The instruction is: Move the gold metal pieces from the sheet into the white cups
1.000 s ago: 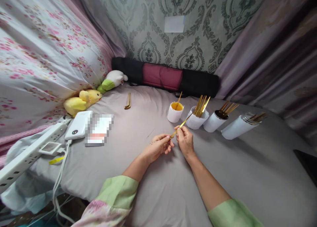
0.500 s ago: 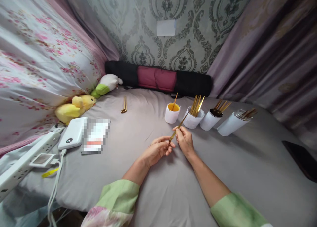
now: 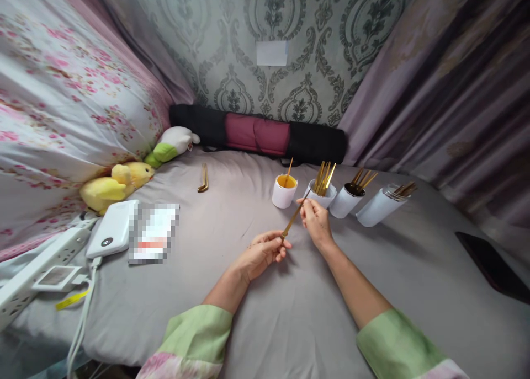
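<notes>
My left hand [image 3: 265, 253] pinches the lower end of a slim gold-coloured utensil [image 3: 293, 220] between thumb and fingers; that end is partly hidden, so its exact kind does not show. The fingers of my right hand [image 3: 315, 219] are closed around the utensil's upper part, and its thin tip points up and away. Just beyond stands a white-wrapped cup [image 3: 315, 199] with several gold-coloured handles [image 3: 323, 179] upright in it. To its left, a smaller white-wrapped cup [image 3: 284, 197] with a yellow inside holds one thin stick [image 3: 289, 170].
Two more white-wrapped containers [image 3: 346, 203] [image 3: 379, 209] with thin sticks stand at right. Bent gold-coloured straws [image 3: 203, 179] lie on the grey sheet. At left are a power bank [image 3: 111, 229], a power strip [image 3: 45, 268] and plush toys [image 3: 120, 186]; a dark phone-like slab [image 3: 488, 263] lies far right.
My right hand has slid up and slightly right along the utensil, away from my left hand. More of the utensil shows between the hands. The view has shifted slightly.
</notes>
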Available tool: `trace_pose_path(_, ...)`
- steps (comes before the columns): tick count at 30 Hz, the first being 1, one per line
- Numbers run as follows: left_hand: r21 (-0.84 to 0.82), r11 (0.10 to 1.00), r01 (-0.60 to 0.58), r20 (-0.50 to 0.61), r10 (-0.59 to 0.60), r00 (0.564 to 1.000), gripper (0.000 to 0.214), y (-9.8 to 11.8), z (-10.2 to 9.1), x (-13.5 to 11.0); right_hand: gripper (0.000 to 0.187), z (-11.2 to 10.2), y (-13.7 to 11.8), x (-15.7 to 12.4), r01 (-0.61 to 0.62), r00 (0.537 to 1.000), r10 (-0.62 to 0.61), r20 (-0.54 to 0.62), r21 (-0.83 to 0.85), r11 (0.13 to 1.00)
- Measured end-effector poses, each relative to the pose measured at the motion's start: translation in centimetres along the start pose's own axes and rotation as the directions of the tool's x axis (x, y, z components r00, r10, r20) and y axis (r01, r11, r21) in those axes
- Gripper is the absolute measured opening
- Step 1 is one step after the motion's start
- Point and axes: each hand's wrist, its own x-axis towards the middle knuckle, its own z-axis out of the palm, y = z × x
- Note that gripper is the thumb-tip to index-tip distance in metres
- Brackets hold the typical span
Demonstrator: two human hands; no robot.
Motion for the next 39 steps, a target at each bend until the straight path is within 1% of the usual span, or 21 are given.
trace_pose_path(4,0.004,1.0,-0.008,0.022,0.008,1.0,0.029,-0.1,-0.2,0.1,0.037,-0.4,-0.9,1.1,0.017,0.999,-0.017,-0.03,-0.005,1.0)
trace_pose_path(9,0.01,1.0,-0.002,-0.006,0.002,1.0,0.028,0.0,-0.1,0.0,0.036,-0.8,-1.5,2.0,0.013,1.0,-0.012,-0.026,0.019,1.0)
trace_pose_path(16,0.013,1.0,0.001,-0.009,-0.001,1.0,0.028,0.0,-0.1,0.1,0.034,-1.6,-2.0,3.2,-0.003,1.0,0.005,-0.027,0.071,0.997)
trace_pose_path(21,0.001,1.0,0.008,-0.014,-0.008,1.0,0.03,-0.2,-0.4,0.3,0.037,-2.3,-2.6,3.6,-0.013,0.999,0.014,-0.038,0.047,0.999)
trace_pose_path(30,-0.013,1.0,0.006,-0.03,-0.006,1.0,0.023,0.0,-0.2,0.1,0.039,-3.0,-3.6,3.9,-0.026,0.999,0.026,0.023,0.012,1.0)
trace_pose_path(34,-0.035,0.999,0.016,-0.05,-0.017,0.999,0.022,0.2,-0.1,0.2,0.037,-3.2,-3.7,4.3,0.001,0.999,0.0,0.039,-0.012,1.0)
trace_pose_path(39,-0.109,0.994,0.016,-0.095,-0.026,0.995,0.021,0.7,-0.2,0.1,0.035,-3.8,-4.6,5.9,0.04,0.999,-0.04,-0.001,-0.031,0.999)
